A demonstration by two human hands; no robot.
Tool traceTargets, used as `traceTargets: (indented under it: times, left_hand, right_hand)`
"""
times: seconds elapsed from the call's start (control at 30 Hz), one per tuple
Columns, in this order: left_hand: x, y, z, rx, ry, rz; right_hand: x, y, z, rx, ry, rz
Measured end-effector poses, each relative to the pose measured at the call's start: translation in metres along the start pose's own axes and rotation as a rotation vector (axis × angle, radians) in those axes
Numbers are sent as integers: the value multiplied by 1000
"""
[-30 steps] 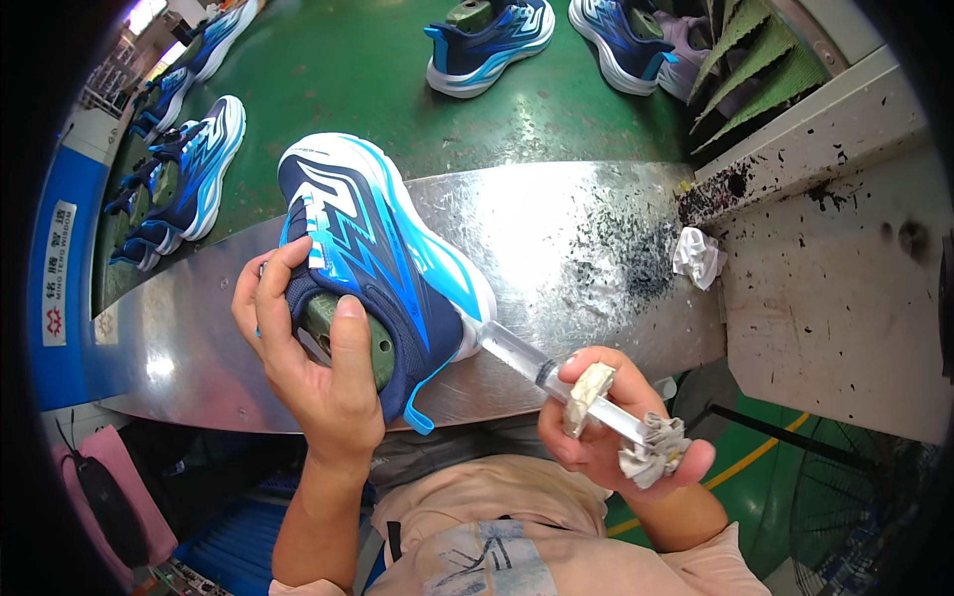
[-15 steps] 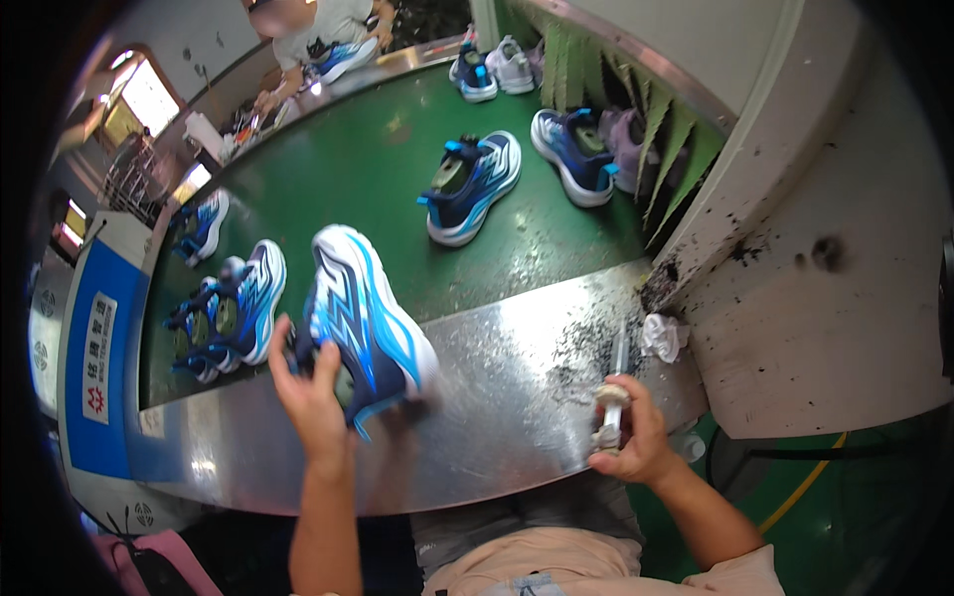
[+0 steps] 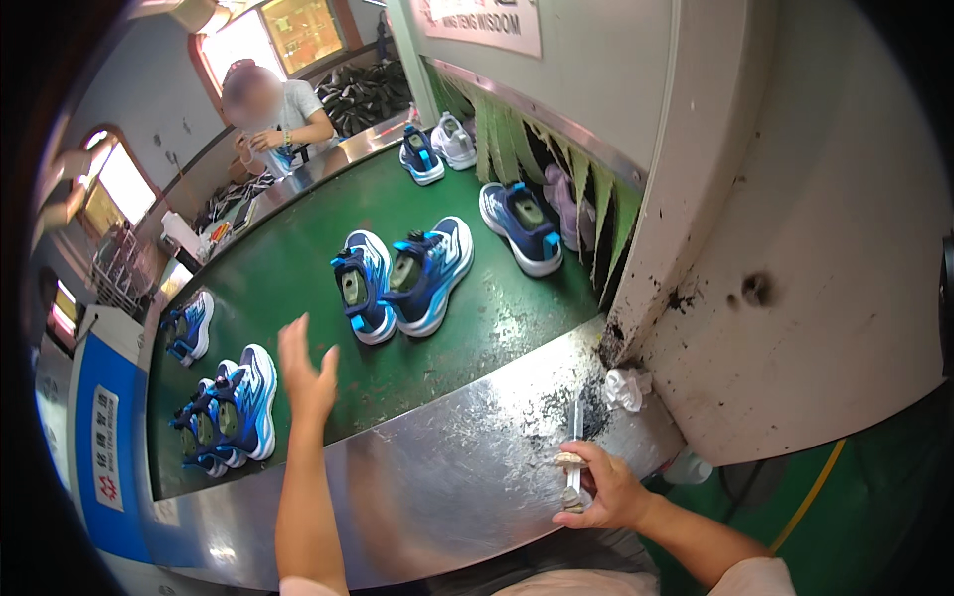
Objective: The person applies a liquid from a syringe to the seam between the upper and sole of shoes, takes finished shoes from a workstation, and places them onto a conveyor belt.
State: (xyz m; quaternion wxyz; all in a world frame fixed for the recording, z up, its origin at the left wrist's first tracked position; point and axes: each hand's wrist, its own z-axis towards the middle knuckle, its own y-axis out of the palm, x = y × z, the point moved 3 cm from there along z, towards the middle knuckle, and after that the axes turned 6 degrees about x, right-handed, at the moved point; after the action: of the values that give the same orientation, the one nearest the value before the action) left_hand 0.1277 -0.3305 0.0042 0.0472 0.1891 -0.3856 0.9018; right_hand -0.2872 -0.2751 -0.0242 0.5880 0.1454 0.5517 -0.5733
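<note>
My left hand [image 3: 310, 377] is raised over the near left part of the green surface, fingers apart and holding nothing. Just beyond it to the right stands a navy and light-blue sports shoe [image 3: 376, 288], close beside a similar shoe [image 3: 437, 273]. Greenish inserts show inside both. Over the metal ledge, my right hand [image 3: 614, 492] is closed around a slim, pale stick-shaped tool [image 3: 573, 475] with lumpy beige material around it. Its narrow end points away from me; the exact kind is unclear.
Several blue shoes [image 3: 256, 402] stand in a row at left. Another blue shoe [image 3: 522, 226] is near the green strip curtain [image 3: 616, 214], with a pinkish shoe beside it. Crumpled white paper [image 3: 626, 389] and dark crumbs lie on the metal ledge [image 3: 437, 467]. A co-worker [image 3: 288, 114] sits across.
My left hand has let go of the blue shoe, which now stands on the green surface beside the other one. My right hand still holds the tool. The view has tilted upward.
</note>
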Motion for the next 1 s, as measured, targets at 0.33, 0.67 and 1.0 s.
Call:
traceTargets:
  times: [0.33,0.67,1.0]
  left_hand:
    - [-195,-108,-104,353,-850,-427]
    - [-77,-151,-110,169,-793,-458]
    - [111,-156,-230,-244,-619,-587]
  right_hand:
    - [-5,-1,2,31,-90,-19]
    - [-7,4,-2,57,-41,-50]
    - [-6,14,-18,-39,326,314]
